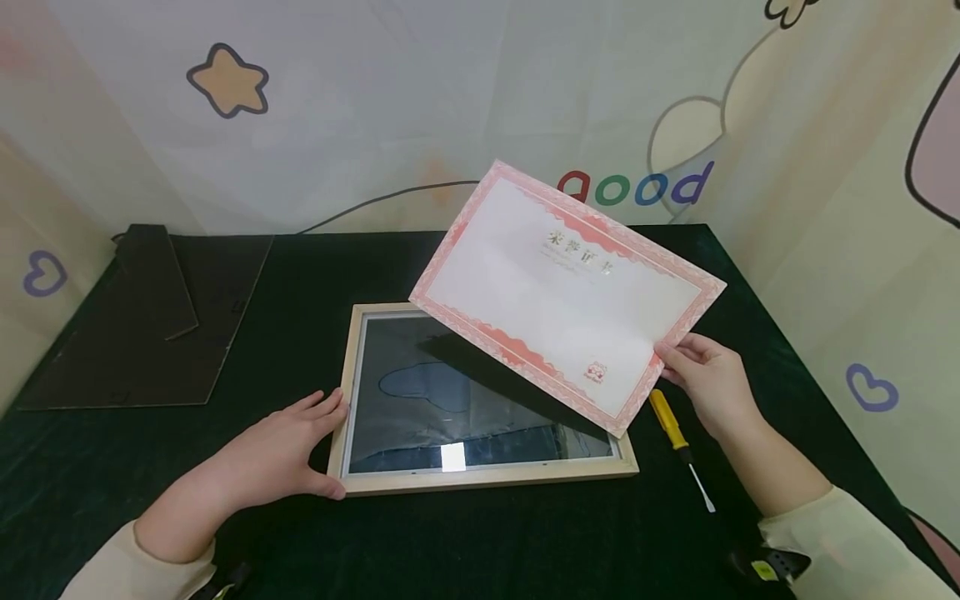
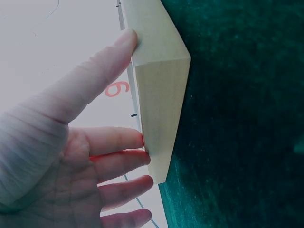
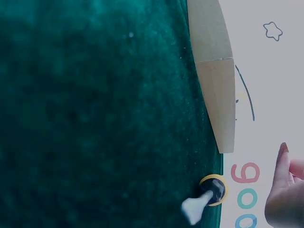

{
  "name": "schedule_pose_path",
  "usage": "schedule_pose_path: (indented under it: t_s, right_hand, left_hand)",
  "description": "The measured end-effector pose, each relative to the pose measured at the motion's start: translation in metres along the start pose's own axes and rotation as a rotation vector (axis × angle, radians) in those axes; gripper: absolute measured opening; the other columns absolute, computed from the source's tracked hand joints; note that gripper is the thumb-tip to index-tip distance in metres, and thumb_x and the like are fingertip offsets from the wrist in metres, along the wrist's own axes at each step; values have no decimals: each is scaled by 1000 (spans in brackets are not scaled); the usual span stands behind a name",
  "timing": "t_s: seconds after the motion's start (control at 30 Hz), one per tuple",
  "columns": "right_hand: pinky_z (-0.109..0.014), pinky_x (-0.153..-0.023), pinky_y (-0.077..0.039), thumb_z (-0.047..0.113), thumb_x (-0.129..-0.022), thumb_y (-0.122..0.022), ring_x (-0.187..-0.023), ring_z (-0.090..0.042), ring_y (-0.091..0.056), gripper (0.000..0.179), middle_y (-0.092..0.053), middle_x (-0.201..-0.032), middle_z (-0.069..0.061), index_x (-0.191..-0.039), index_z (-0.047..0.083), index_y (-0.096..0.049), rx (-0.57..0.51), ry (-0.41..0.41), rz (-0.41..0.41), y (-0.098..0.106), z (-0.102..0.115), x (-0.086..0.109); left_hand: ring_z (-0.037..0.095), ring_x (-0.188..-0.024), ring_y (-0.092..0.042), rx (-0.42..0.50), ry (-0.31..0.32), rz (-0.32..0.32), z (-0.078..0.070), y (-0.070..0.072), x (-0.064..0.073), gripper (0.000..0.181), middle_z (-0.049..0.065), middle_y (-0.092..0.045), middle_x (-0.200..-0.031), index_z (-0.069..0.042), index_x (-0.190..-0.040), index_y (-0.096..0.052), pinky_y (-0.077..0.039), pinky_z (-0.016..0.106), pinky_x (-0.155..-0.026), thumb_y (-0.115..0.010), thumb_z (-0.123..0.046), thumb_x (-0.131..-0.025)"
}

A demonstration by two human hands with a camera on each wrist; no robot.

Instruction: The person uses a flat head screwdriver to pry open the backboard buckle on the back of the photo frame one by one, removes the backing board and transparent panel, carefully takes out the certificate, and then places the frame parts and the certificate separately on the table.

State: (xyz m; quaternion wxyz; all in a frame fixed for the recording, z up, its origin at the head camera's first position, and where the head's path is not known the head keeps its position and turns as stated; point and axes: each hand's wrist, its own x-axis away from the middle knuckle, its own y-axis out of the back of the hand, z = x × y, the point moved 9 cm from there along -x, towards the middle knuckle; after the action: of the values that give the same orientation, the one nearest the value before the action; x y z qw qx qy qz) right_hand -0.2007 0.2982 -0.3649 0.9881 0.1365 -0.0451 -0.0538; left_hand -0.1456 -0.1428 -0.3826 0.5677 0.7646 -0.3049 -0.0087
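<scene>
A wooden picture frame (image 1: 487,483) lies on the dark green cloth, its glass showing reflections. My left hand (image 1: 281,454) rests against the frame's left side; in the left wrist view the fingers (image 2: 118,164) reach its wooden edge, thumb nearest the corner. Between thumb and fingers, my right hand (image 1: 708,379) pinches the lower right edge of a pink-bordered certificate (image 1: 517,275). The certificate is tilted above the frame, covering its upper right part and shading the glass. At the right edge of the right wrist view, only part of the right hand (image 3: 285,204) shows.
A yellow-handled screwdriver (image 1: 667,421) lies right of the frame, its tip toward the front. At the back left lies a dark backing board (image 1: 157,358) with a stand flap (image 1: 157,275). A printed curtain (image 1: 360,108) hangs behind the green-covered table (image 1: 450,550).
</scene>
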Motion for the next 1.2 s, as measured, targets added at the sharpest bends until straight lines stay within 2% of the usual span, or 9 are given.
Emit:
schedule_pose_path:
  t_s: [0.17,0.27,0.7,1.2]
  right_hand:
    - [-18,-71,-51,24,-88,-64,-78,-4,-66,23,-68,-87,13,-106,10,-60,-135,-31,10,7,-7,5]
    - [-18,-70,-51,22,-87,-65,-77,-4,-66,17,-69,-88,11,-102,15,-60,-207,-48,12,13,-11,7]
    - [-18,-68,-52,16,-85,-67,-74,-8,-67,12,-70,-88,6,-97,19,-68,-440,-122,-13,41,-24,12]
    - [-17,-65,-52,13,-85,-67,-67,-9,-64,7,-68,-81,2,-89,16,-72,-541,-197,-62,60,-43,16]
  left_hand:
    - [45,-133,-25,5,5,5,0,-1,0,101,19,-29,-148,0,-140,-38,-29,65,-95,-77,-55,-65]
    - [45,-133,-25,6,3,9,0,-2,0,102,19,-29,-148,-1,-141,-38,-29,65,-95,-77,-56,-64]
    - [45,-133,-25,0,7,0,1,-1,0,102,19,-29,-148,-1,-141,-38,-29,65,-95,-77,-55,-64]
    - [45,-132,-27,-4,-10,-13,1,-1,0,100,20,-30,-147,0,-140,-40,-30,64,-96,-78,-54,-64]
